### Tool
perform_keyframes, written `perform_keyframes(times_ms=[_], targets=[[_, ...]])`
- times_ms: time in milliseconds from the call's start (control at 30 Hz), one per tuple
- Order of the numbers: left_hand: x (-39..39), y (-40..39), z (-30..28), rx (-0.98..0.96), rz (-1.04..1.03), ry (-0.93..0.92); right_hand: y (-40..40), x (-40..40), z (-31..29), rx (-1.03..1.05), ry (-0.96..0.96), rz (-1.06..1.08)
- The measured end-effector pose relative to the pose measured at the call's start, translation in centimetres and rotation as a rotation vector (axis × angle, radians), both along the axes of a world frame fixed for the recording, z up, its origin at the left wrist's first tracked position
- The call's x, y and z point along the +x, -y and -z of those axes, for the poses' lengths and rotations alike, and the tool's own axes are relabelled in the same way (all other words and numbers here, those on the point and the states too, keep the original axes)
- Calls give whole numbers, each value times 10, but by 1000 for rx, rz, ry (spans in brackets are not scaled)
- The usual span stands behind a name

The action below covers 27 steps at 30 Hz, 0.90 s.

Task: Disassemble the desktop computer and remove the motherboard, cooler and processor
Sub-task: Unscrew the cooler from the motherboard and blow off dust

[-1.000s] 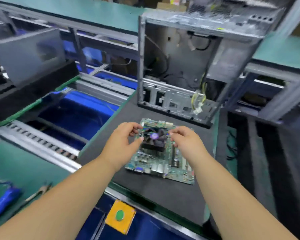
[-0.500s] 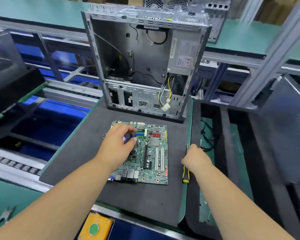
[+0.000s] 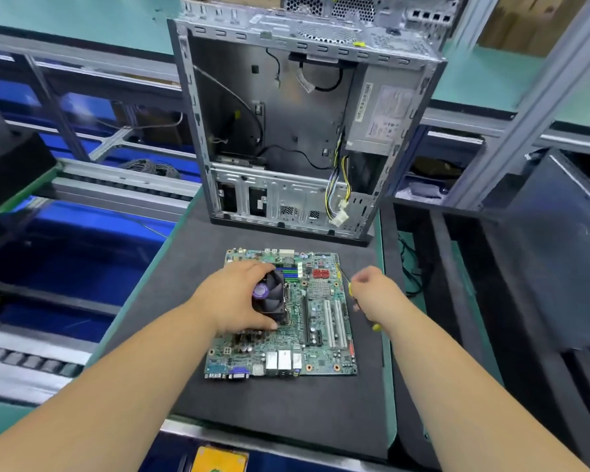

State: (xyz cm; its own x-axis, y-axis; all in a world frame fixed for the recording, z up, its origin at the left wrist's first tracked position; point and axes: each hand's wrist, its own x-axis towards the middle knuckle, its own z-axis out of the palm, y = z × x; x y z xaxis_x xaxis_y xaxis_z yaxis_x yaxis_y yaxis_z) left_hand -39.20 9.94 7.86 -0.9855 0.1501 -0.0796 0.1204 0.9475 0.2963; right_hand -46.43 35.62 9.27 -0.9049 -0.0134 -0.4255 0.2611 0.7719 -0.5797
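Note:
A green motherboard lies flat on the black foam mat. On its left half sits the black fan cooler with a purple centre label. My left hand grips the cooler from the left side. My right hand holds a yellow-and-black screwdriver just off the board's right edge, its thin shaft pointing up toward the board's far right corner. The processor is hidden under the cooler. The emptied computer case stands upright behind the board.
Yellow and black power cables hang from the case's lower right. A dark side panel leans at the right. Blue conveyor bins lie to the left. A yellow-orange tag sits at the bench's near edge.
My right hand picked the screwdriver up off the mat's right edge and brought it toward the board. My left hand stays on the cooler. The camera view shifted down and closer.

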Motion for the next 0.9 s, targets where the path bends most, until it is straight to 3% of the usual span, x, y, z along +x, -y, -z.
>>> perform_keyframes(times_ms=[267,533,900], targets=[[-17,8,-8,-26,90,7,42,14,12,-153,-16,-141],[-12,8,-2,58,-17,12,37,18,33,55,-70,-360],[-2,5,5,165,-66,-47,31,22,47,64,-184,-432]])
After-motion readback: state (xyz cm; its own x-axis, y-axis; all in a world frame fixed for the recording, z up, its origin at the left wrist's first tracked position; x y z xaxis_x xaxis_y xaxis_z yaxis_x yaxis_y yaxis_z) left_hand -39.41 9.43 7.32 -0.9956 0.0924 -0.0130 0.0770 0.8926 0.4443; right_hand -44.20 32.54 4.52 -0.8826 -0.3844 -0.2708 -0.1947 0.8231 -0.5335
